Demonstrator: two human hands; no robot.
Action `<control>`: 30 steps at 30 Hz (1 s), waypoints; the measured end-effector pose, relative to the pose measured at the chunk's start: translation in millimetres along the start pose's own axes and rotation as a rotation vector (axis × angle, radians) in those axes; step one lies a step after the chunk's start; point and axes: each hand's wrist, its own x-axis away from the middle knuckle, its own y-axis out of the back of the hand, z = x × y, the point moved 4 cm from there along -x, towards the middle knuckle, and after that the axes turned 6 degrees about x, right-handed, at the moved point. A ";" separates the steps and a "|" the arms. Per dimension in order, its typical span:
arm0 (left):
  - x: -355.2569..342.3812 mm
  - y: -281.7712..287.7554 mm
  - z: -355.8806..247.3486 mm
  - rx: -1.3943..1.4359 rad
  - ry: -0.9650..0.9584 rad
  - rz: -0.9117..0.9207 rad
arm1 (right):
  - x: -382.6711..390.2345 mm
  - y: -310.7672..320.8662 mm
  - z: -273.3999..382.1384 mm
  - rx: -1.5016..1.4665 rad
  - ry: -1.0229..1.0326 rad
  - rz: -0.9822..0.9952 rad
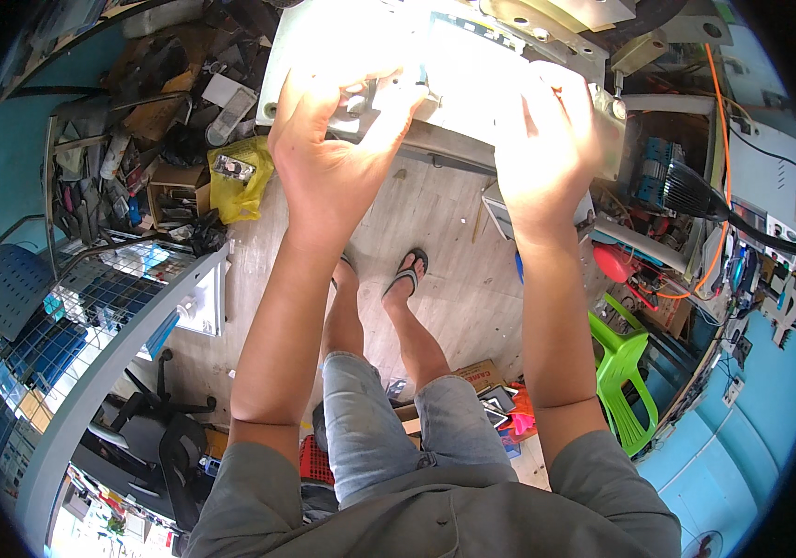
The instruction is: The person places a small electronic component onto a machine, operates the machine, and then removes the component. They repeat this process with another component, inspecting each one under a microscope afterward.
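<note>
My left hand (338,158) is over a pale, brightly lit machine plate (272,93), its fingers curled and its thumb bent in toward them. Near the thumb tip is a small dark piece (421,74), and glare hides what the fingertips pinch. Farther right, my right hand (547,153) is closed with bent fingers at the same plate. Strong light washes out its fingertips, so I cannot make out what lies between them. Small metal fittings (353,102) show beneath my left palm.
A black flexible-neck lamp (696,195) stands at the right, near an orange cable (716,93). A green plastic chair (623,372) is lower right. On the left are a yellow bag (242,181), heaped parts (175,84) and a wire-mesh rack (91,307). Boxes (482,375) lie behind my legs.
</note>
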 end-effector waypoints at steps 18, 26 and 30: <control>-0.7 0.1 -1.1 -0.005 -0.006 -0.012 | -5.8 0.1 -1.5 0.007 -0.005 0.040; -0.7 -0.8 -0.8 0.011 0.006 -0.010 | -8.2 -3.6 -1.5 0.003 -0.027 0.054; -0.8 -0.3 -2.0 0.010 0.016 -0.001 | -7.8 -3.9 -1.4 0.021 -0.036 0.058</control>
